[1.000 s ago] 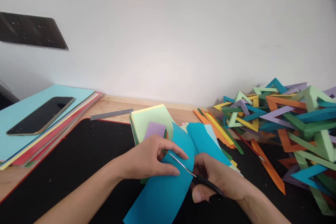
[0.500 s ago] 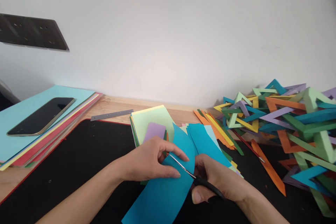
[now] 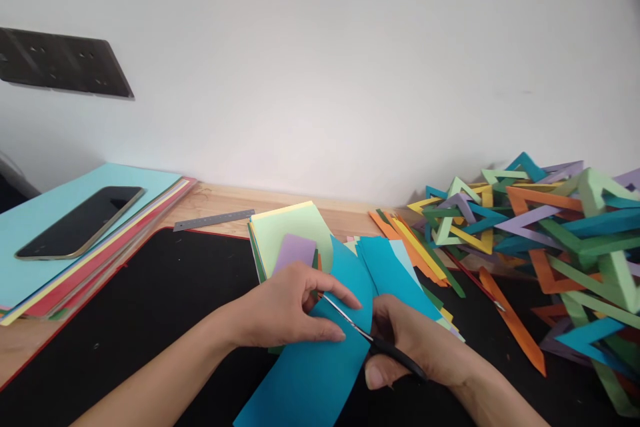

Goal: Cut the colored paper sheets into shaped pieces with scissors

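Note:
A long blue paper strip point(image 3: 313, 380) curves up over the black mat. My left hand point(image 3: 285, 310) grips it near its middle, thumb and index finger lying on its face. In my right hand point(image 3: 415, 337) is a pair of scissors point(image 3: 397, 353) with black handles. Their blades lie across the strip beside my left fingertips, and one blade is hidden behind the paper. Just beyond, a stack of pale green and yellow paper point(image 3: 280, 220) carries a small purple piece point(image 3: 295, 253). More blue strips point(image 3: 395, 270) lie behind my right hand.
A phone point(image 3: 80, 223) rests on large coloured sheets point(image 3: 120, 177) at left. A metal ruler point(image 3: 215, 219) lies near the wall. Folded paper shapes point(image 3: 575, 233) pile up at right, beside narrow strips point(image 3: 417, 250), a red pen-like tool point(image 3: 473, 277) and an orange strip point(image 3: 515, 323).
Both hands, the scissors and the blue strip look almost the same. The whole view has shifted very slightly; nothing was taken up or let go.

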`<state>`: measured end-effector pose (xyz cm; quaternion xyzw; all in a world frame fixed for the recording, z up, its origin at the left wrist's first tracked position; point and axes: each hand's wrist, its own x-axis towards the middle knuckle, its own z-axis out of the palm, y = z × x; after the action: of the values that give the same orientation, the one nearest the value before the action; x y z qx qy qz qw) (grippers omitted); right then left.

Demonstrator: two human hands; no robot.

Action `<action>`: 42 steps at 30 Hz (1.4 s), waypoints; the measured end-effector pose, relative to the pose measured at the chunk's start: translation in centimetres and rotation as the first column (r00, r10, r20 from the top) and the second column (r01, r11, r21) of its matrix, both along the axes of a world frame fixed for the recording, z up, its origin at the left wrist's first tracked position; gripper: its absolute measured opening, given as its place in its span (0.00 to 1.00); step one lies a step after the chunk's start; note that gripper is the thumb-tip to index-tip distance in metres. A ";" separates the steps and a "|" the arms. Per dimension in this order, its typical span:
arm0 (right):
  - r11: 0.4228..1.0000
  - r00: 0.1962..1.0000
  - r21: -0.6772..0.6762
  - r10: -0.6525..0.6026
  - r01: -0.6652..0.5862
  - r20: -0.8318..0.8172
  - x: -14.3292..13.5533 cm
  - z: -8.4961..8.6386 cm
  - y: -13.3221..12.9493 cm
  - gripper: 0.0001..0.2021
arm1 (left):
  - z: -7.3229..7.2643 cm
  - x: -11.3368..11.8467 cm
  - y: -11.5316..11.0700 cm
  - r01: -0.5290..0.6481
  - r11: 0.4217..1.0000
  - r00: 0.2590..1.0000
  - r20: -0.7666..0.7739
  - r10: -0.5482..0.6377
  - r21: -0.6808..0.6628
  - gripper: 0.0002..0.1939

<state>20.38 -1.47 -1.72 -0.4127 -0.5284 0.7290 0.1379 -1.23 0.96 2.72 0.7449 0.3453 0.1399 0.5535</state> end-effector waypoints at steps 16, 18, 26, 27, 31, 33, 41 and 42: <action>1.000 0.994 0.023 0.006 -0.009 0.112 0.0 0.3 -0.1 0.23 | -0.1 0.1 -0.1 -0.003 1.000 1.000 0.004 0.003 -0.009 0.18; 1.000 0.994 0.014 0.015 -0.017 0.107 -0.1 0.4 -0.1 0.23 | 0.0 0.0 0.0 0.000 1.000 1.000 0.003 0.000 -0.016 0.19; 1.000 0.997 0.006 0.020 -0.021 0.076 0.1 0.1 -0.1 0.23 | -0.1 0.0 -0.1 -0.010 1.000 1.000 -0.009 0.010 -0.002 0.18; 1.000 0.997 0.005 0.021 -0.022 0.078 0.1 0.0 -0.1 0.23 | -0.1 0.0 -0.1 -0.012 1.000 1.000 -0.011 0.012 -0.002 0.18; 1.000 0.997 0.011 0.025 -0.026 0.070 0.2 -0.4 0.0 0.21 | -0.1 0.1 -0.1 -0.015 1.000 1.000 -0.012 0.015 -0.008 0.19; 1.000 0.999 0.007 0.021 -0.021 0.042 0.1 -0.3 0.0 0.21 | -0.1 0.1 -0.1 -0.016 1.000 1.000 -0.013 0.015 -0.009 0.19; 0.999 0.999 -0.040 0.035 -0.035 0.005 0.2 -0.3 -0.2 0.19 | -0.1 0.0 -0.1 -0.031 0.999 0.999 0.015 0.031 -0.016 0.18; 0.999 0.999 -0.039 0.032 -0.031 0.008 0.1 -0.4 -0.2 0.19 | -0.1 0.0 -0.1 -0.041 0.999 0.999 0.017 0.042 -0.029 0.18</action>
<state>20.53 -1.70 -2.08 -0.4102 -0.5210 0.7395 0.1158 -1.23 0.88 2.64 0.7282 0.3577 0.1530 0.5642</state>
